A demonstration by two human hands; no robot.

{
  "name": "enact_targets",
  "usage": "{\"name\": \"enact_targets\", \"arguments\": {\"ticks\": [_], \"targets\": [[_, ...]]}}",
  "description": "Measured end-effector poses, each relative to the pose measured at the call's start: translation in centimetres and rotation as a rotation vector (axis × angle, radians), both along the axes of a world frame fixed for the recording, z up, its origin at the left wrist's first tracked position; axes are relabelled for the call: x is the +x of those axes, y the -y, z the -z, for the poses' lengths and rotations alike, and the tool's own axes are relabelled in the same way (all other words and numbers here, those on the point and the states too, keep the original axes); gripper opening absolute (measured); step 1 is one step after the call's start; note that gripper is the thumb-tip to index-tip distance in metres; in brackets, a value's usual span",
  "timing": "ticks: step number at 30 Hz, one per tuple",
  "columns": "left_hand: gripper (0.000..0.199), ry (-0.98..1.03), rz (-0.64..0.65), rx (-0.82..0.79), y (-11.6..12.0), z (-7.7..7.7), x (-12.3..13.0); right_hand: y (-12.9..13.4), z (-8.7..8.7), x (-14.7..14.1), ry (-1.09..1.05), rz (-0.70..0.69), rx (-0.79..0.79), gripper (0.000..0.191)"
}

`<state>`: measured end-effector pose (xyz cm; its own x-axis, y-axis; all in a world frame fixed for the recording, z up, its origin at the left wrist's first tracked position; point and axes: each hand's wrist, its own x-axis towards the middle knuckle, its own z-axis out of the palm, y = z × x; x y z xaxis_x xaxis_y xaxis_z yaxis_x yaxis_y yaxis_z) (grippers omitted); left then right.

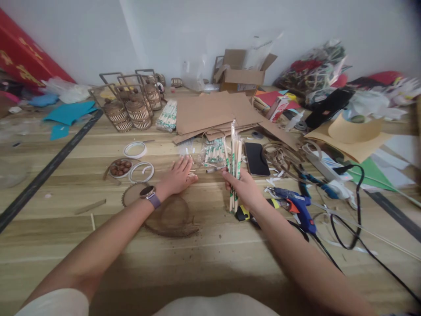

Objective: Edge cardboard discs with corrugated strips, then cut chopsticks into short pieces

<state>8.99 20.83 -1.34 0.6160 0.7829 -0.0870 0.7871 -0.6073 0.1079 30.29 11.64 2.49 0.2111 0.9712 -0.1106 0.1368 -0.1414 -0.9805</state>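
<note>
My right hand [241, 184] is closed around a bunch of paper-wrapped chopsticks [234, 162] with green print, held upright over the table. Palm down on the wood, my left hand [179, 175] has its fingers stretched out, and short thin sticks [191, 173] show at its fingertips. A plastic packet of more wrapped chopsticks [215, 151] lies between and beyond the hands. Near my left wrist are a round brown disc [131, 193], two white tape rolls [141, 172] and a bowl of brown nuts or beads [120, 168].
Right of my right hand lie a phone [257, 159], a blue glue gun [297, 206] with a looping cord, and brown strips [279, 154]. Stacked cardboard [207, 112] spreads behind, below an open box [243, 77]. Several stick-covered lanterns [140, 112] stand back left.
</note>
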Motion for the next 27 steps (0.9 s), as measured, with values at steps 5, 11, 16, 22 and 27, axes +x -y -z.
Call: {"name": "enact_targets", "arguments": {"ticks": [5,11,16,22,27], "targets": [[0.072,0.008,0.021,0.002,-0.9,0.1,0.5,0.0,0.0,0.1,0.033,-0.045,0.013,0.036],[0.074,0.011,0.031,-0.014,-0.4,-0.2,0.2,-0.1,0.2,0.1,0.058,-0.079,0.009,0.037],[0.074,0.021,0.004,-0.010,-0.4,-0.3,0.1,0.0,0.0,0.1,0.062,-0.083,0.006,0.037],[0.073,0.052,0.010,0.028,-1.2,0.0,0.5,0.2,-0.2,0.1,0.052,-0.064,0.017,0.036],[0.072,0.068,0.009,0.037,-1.5,0.2,-0.1,0.3,0.1,0.3,0.049,-0.070,0.009,0.036]]}}
